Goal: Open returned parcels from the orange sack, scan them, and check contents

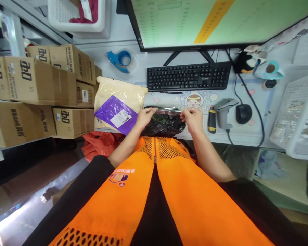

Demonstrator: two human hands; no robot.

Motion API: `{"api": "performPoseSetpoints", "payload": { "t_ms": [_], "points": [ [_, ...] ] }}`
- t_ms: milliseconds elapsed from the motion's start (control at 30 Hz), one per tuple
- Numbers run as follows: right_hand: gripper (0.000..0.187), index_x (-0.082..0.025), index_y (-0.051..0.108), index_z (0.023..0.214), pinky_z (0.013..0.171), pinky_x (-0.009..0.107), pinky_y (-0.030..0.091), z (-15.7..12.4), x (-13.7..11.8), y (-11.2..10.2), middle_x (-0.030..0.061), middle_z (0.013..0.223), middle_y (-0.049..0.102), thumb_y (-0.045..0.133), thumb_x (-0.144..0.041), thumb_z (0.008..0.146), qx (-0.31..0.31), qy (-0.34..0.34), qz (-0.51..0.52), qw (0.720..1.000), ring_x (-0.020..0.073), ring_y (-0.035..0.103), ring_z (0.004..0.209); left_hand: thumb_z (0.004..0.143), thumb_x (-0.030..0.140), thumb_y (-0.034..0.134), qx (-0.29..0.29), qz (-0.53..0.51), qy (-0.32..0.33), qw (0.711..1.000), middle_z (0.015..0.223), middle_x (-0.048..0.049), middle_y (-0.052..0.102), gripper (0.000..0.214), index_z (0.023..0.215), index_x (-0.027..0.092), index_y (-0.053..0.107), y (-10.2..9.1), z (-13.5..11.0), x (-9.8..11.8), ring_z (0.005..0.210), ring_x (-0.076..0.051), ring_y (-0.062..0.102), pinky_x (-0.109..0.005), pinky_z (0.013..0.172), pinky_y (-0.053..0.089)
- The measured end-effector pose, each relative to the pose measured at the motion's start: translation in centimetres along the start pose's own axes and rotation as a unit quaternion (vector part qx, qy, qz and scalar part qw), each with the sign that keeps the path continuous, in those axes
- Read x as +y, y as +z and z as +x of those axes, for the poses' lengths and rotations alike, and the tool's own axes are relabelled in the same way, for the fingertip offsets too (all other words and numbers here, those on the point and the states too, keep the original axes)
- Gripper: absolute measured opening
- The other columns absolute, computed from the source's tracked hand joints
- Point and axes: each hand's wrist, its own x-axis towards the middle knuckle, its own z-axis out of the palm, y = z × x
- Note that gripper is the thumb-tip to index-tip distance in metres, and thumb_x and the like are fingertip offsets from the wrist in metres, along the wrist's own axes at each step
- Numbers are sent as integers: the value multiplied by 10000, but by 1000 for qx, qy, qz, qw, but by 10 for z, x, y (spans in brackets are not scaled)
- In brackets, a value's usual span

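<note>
A crumpled black plastic bag (166, 125) lies at the desk's front edge, close against my orange vest. Along its far side runs a shiny, clear-looking strip (169, 110). My left hand (145, 117) pinches the left end of this edge between thumb and fingers. At the right end, my right hand (192, 118) pinches the same edge, so it is stretched between both hands. What the bag holds cannot be made out. Just left of my left hand, a purple mailer (106, 111) with a white label rests on a cream padded envelope (125, 87).
Beyond the bag are a pen (171, 92), a keyboard (187, 77) and a monitor (200, 24). To the right lie a yellow-black cutter (212, 120), a barcode scanner (224, 111) and a mouse (243, 113). Cardboard boxes (56, 82) are stacked left, near a blue tape dispenser (120, 60).
</note>
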Motion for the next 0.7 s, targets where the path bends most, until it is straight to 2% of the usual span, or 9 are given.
{"api": "performPoseSetpoints", "payload": {
  "t_ms": [67, 133, 200, 333, 433, 533, 700],
  "points": [
    [124, -212, 563, 629, 494, 247, 474, 12, -14, 5, 24, 632, 662, 580, -210, 751, -36, -3, -92, 995, 148, 596, 551, 900, 318, 680, 28, 57, 31, 997, 955, -37, 807, 189, 900, 185, 813, -7, 4, 0, 1004, -224, 727, -323, 957, 524],
    [136, -206, 572, 671, 509, 253, 493, 24, -22, 15, 44, 686, 695, 539, -195, 803, -73, 1, -183, 980, 158, 625, 572, 934, 361, 643, 55, 122, 33, 990, 788, -18, 762, 278, 806, 163, 790, -12, 6, -1, 866, -210, 708, -283, 827, 510],
    [143, -192, 592, 690, 520, 257, 504, 35, -25, 26, 57, 697, 707, 538, -186, 822, -106, 8, -244, 964, 158, 630, 560, 955, 374, 621, 72, 192, 34, 978, 717, -15, 719, 335, 737, 162, 761, -14, 5, -6, 794, -201, 678, -276, 752, 479],
    [126, -157, 664, 704, 602, 297, 545, 56, -17, 43, 88, 682, 718, 602, -188, 809, -141, 8, -327, 934, 196, 668, 591, 938, 292, 658, 95, 311, 77, 943, 911, -81, 765, 205, 807, 183, 772, -9, 0, -22, 907, -248, 672, -349, 868, 485],
    [112, -133, 730, 774, 783, 339, 570, 66, -8, 47, 143, 804, 763, 639, -191, 804, -143, -12, -399, 906, 273, 741, 830, 954, 281, 642, 90, 389, 84, 913, 984, -135, 746, 192, 857, 176, 771, 1, -2, -36, 1026, -306, 638, -427, 984, 468],
    [179, -102, 773, 888, 929, 373, 543, 70, 0, 47, 202, 1000, 779, 642, -207, 827, -141, -32, -459, 877, 335, 724, 1061, 970, 291, 618, 72, 442, 80, 890, 1018, -152, 713, 200, 914, 164, 763, 10, -2, -47, 1083, -329, 600, -454, 1019, 453],
    [319, -61, 764, 1094, 973, 406, 526, 68, 11, 46, 246, 1145, 751, 586, -233, 893, -136, -45, -522, 841, 359, 702, 1120, 977, 319, 603, 35, 487, 73, 870, 1104, -177, 668, 222, 998, 141, 734, 21, -3, -60, 1153, -357, 554, -477, 1025, 445]
  ]
}}
